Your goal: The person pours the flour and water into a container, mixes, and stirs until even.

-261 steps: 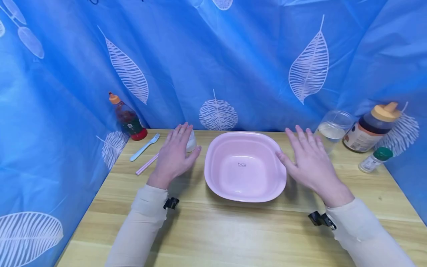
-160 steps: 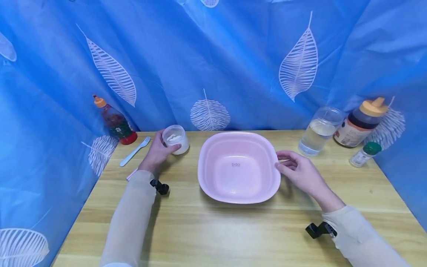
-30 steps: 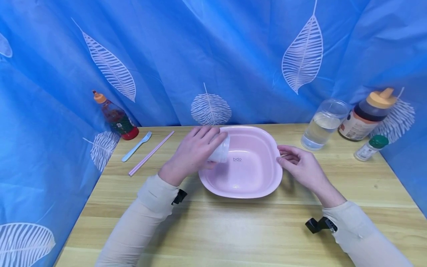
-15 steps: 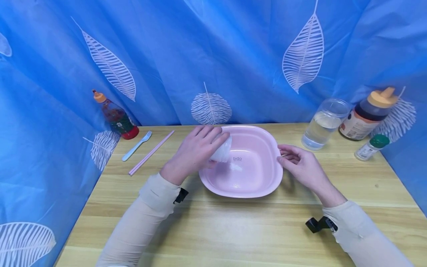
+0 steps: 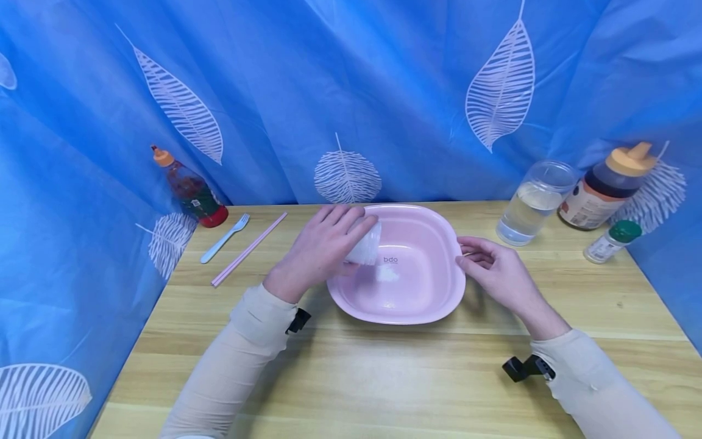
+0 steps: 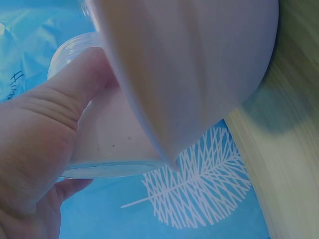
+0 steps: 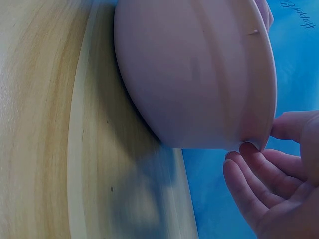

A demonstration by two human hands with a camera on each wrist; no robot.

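Observation:
A pink basin (image 5: 422,292) stands upright on the wooden table, and a small patch of white powder (image 5: 388,274) lies on its floor. Over its left rim my left hand (image 5: 320,250) grips a clear jar (image 5: 366,247), tipped sideways with its mouth toward the basin. In the left wrist view the thumb wraps the jar (image 6: 117,132), whose whitish contents show through the wall. The jar's mouth is hidden behind the basin wall there. My right hand (image 5: 496,274) pinches the basin's right rim, thumb on top and fingers below, as the right wrist view also shows.
At the left are a red sauce bottle (image 5: 197,195), a light blue fork (image 5: 225,239) and pink chopsticks (image 5: 249,250). A glass of water (image 5: 523,210), a dark sauce bottle (image 5: 600,189) and a green-capped shaker (image 5: 611,242) stand at the right. A blue curtain (image 5: 274,110) hangs behind.
My left hand took the jar from the table's left and brought it over the basin, tilting it. White powder has appeared on the basin floor. My right hand went from flat to pinching the rim.

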